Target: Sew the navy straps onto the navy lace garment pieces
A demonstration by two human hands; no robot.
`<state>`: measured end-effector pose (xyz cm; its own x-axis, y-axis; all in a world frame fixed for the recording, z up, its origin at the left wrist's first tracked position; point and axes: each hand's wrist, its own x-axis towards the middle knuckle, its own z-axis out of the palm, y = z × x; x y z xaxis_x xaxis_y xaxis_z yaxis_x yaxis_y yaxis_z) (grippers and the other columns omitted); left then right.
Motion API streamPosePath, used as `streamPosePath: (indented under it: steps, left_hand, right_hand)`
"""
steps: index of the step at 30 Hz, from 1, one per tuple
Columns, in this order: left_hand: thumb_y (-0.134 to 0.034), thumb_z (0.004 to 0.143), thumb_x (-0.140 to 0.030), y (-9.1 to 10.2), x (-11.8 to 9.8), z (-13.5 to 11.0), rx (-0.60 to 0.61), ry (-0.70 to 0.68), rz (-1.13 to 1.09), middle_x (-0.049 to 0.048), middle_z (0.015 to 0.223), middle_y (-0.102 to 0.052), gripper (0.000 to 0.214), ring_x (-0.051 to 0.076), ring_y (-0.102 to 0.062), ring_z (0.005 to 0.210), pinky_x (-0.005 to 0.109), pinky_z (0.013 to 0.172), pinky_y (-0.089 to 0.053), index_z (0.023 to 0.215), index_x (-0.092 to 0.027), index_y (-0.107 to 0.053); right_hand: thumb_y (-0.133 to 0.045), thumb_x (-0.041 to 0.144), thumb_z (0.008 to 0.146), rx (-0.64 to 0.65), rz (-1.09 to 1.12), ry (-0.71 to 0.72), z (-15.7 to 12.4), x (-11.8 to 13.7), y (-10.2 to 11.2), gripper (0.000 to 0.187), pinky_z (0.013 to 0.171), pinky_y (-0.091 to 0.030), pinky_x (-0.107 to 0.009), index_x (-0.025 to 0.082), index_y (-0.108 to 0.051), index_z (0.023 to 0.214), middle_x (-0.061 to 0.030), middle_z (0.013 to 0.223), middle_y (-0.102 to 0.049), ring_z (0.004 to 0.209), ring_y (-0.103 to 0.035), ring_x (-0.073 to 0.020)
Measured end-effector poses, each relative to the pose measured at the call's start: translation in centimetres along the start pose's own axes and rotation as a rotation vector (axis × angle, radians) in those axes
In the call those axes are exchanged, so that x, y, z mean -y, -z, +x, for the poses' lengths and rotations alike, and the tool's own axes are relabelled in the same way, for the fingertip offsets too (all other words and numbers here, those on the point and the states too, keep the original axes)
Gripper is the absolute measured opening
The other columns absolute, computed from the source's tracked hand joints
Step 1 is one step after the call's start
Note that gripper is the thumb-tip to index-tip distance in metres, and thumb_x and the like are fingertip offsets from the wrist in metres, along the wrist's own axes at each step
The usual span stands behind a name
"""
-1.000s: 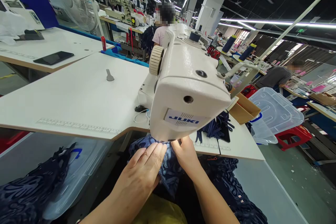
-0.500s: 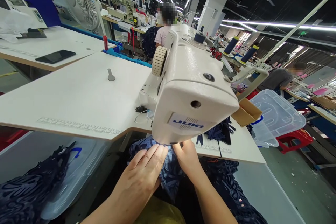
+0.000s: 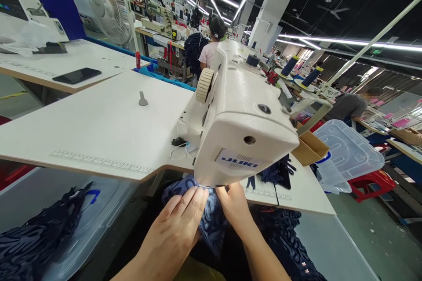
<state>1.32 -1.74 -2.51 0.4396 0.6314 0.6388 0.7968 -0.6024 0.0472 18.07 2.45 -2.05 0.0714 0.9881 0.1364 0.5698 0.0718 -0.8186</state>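
Patterned blue fabric (image 3: 212, 224) staying put under the sewing machine head (image 3: 244, 140)

Little is changing over the last second: the view is tilting slightly, while both hands and the fabric are keeping their place against the machine. That is suggesting the same guiding step is continuing, though whether the fabric is advancing, I cannot tell. It is lying at the table's near edge, its pointed end hanging towards the person. The left hand (image 3: 180, 224) is resting flat on it, fingers extended and together; its thumb's grip is not showing clearly. The right hand (image 3: 233, 204) is bending its fingers beside the machine's lower end, perhaps pinching the edge; the fingertips are hidden.

At left, a translucent bin (image 3: 121, 208) is holding dark patterned pieces (image 3: 36, 232). At right, a cardboard box (image 3: 308, 147) is standing near a transparent box (image 3: 351, 145); their contents are not showing clearly.
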Motion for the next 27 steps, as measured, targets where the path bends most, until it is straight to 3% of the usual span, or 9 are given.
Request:
streamPosePath:
  steps: [7,10,14,16,19,22,24,27]
  left_hand:
    - [-0.039,0.086,-0.015,-1.6,0.4,-1.1,-0.101,-0.014,0.094,0.0026,0.121,-0.065,0.041,0.017,-0.053,0.114,0.031,0.101,-0.029,0.122,-0.019,-0.06]
    - [-0.043,0.085,-0.016,-1.3,0.3,-0.8,-0.059,-0.013,0.116,0.0013,0.119,-0.066,0.04,0.016,-0.052,0.113,0.029,0.101,-0.029,0.12,-0.02,-0.061]
    - [-0.041,0.086,-0.014,-1.0,0.1,-0.4,-0.122,-0.037,0.114,0.0018,0.116,-0.067,0.037,0.017,-0.051,0.11,0.03,0.097,-0.03,0.114,-0.019,-0.065]
    - [-0.04,0.087,-0.015,-1.1,0.1,-0.3,-0.116,-0.056,0.12,0.0019,0.116,-0.067,0.036,0.018,-0.05,0.11,0.032,0.095,-0.03,0.112,-0.018,-0.066]
    - [-0.042,0.087,-0.015,-1.3,0.1,-0.4,-0.083,-0.083,0.128,0.0014,0.117,-0.067,0.036,0.019,-0.049,0.11,0.033,0.094,-0.03,0.113,-0.019,-0.066]
    - [-0.042,0.086,-0.014,-1.3,0.3,-0.5,-0.074,-0.094,0.118,0.0013,0.119,-0.066,0.037,0.019,-0.048,0.111,0.033,0.096,-0.03,0.115,-0.018,-0.065]
    - [-0.043,0.085,-0.016,-1.0,0.5,-0.5,-0.061,-0.098,0.102,0.0008,0.121,-0.065,0.038,0.019,-0.048,0.112,0.032,0.099,-0.029,0.118,-0.018,-0.063]
    - [-0.047,0.085,-0.025,0.2,0.4,-0.5,0.008,-0.094,0.019,0.0007,0.126,-0.061,0.039,0.019,-0.048,0.116,0.03,0.103,-0.03,0.122,-0.02,-0.059]
  right_hand:
    - [-0.053,0.026,0.081,-0.081,0.139,-0.006,0.2,-0.7,-0.6,0.012,0.073,-0.045,-0.028,0.018,-0.063,0.083,-0.0021,0.069,-0.064,0.07,-0.058,-0.0186]
    - [-0.052,0.031,0.084,-0.071,0.278,-0.059,0.2,-1.5,-0.8,0.02,0.083,-0.045,-0.03,0.018,-0.064,0.093,-0.0048,0.084,-0.068,0.083,-0.061,-0.02]
    - [-0.049,0.043,0.087,-0.048,0.38,-0.189,0.1,-3.5,-1.2,0.03,0.097,-0.04,-0.035,0.021,-0.065,0.101,-0.0061,0.1,-0.068,0.102,-0.058,-0.0226]
    - [-0.05,0.05,0.087,0.041,0.393,-0.227,-0.3,-4.5,-1.2,0.036,0.1,-0.038,-0.036,0.021,-0.067,0.1,-0.007,0.103,-0.068,0.105,-0.058,-0.0242]
    - [-0.049,0.055,0.088,0.298,0.449,-0.199,-1.4,-4.9,-0.8,0.043,0.104,-0.035,-0.039,0.02,-0.07,0.101,-0.0068,0.105,-0.069,0.109,-0.057,-0.0256]
    - [-0.05,0.055,0.088,0.49,0.525,-0.206,-2.5,-4.8,-0.2,0.042,0.098,-0.04,-0.041,0.019,-0.073,0.092,-0.0056,0.089,-0.072,0.1,-0.06,-0.0269]
    - [-0.057,0.053,0.085,0.467,0.609,-0.259,-2.9,-5.1,0.2,0.037,0.087,-0.046,-0.04,0.019,-0.071,0.089,-0.0045,0.079,-0.07,0.088,-0.062,-0.0255]
    - [-0.065,0.052,0.079,0.205,0.741,-0.323,-3.3,-6.0,1.7,0.033,0.07,-0.048,-0.031,0.021,-0.065,0.091,0.0,0.071,-0.062,0.069,-0.059,-0.0184]
